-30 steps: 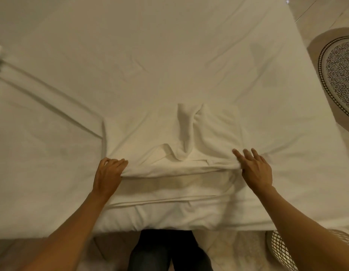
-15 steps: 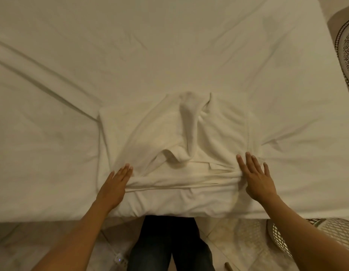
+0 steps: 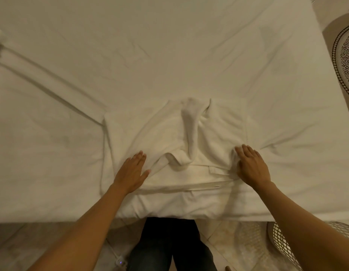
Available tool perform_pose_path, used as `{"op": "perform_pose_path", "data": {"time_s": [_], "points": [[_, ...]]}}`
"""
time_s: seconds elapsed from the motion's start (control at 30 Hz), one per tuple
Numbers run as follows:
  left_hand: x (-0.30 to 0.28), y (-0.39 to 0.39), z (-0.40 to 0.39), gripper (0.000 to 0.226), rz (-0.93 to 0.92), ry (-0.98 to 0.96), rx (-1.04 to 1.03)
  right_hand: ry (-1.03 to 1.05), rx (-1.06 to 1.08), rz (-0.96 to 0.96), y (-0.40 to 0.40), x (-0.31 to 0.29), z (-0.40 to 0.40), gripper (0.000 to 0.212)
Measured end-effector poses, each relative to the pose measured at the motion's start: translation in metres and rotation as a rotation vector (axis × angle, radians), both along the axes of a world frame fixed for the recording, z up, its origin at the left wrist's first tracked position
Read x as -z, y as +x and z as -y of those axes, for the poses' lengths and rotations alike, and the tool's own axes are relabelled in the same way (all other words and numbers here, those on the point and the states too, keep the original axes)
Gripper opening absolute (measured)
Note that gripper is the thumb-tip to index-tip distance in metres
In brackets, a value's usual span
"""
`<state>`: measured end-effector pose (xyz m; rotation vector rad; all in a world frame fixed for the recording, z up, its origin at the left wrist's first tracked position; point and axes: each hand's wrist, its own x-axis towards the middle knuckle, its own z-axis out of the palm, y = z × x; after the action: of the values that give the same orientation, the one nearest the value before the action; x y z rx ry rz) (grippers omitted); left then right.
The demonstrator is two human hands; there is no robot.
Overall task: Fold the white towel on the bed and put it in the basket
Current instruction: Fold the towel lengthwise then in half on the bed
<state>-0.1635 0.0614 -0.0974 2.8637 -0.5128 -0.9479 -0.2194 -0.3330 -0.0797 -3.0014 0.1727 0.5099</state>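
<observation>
The white towel (image 3: 175, 137) lies partly folded and rumpled on the bed (image 3: 169, 55) near its front edge, with a raised ridge running down its middle. My left hand (image 3: 132, 171) rests flat on the towel's left part, fingers together and thumb out. My right hand (image 3: 252, 165) presses flat on the towel's right edge, fingers slightly spread. Neither hand grips the cloth. A white lattice basket (image 3: 283, 243) stands on the floor at the lower right, partly hidden by my right forearm.
The bed's white sheet is creased, with a long fold (image 3: 48, 81) running diagonally at the left. A round patterned rug (image 3: 346, 55) lies on the floor at the right. My legs in dark trousers (image 3: 169, 245) stand against the bed's front edge.
Both hands have slid forward and inward over the towel, from its near fold onto its top, flattening it. The left hand moved further right.
</observation>
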Motion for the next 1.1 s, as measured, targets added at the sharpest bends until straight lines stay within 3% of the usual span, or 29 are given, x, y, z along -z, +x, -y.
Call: {"op": "perform_pose_path", "data": {"time_s": [0.07, 0.2, 0.4, 0.63, 0.83, 1.1], "points": [[0.011, -0.004, 0.017, 0.083, -0.061, 0.055, 0.021, 0.019, -0.068, -0.063, 0.003, 0.008, -0.011, 0.054], [0.034, -0.015, 0.03, 0.08, -0.039, 0.134, 0.009, -0.003, -0.078, -0.209, -0.002, 0.035, -0.023, 0.078], [0.048, -0.022, 0.008, 0.067, 0.057, 0.12, -0.079, -0.029, -0.093, -0.135, -0.008, 0.047, -0.017, 0.083], [0.038, -0.022, -0.005, 0.069, 0.172, 0.03, -0.058, -0.012, -0.082, -0.108, -0.011, 0.038, 0.0, 0.088], [0.027, -0.018, -0.033, 0.075, 0.265, -0.001, -0.007, 0.033, 0.008, -0.033, -0.02, 0.015, 0.016, 0.077], [-0.011, -0.025, -0.043, 0.083, 0.296, 0.054, 0.09, -0.099, -0.013, 0.051, -0.039, -0.002, 0.046, 0.066]]}}
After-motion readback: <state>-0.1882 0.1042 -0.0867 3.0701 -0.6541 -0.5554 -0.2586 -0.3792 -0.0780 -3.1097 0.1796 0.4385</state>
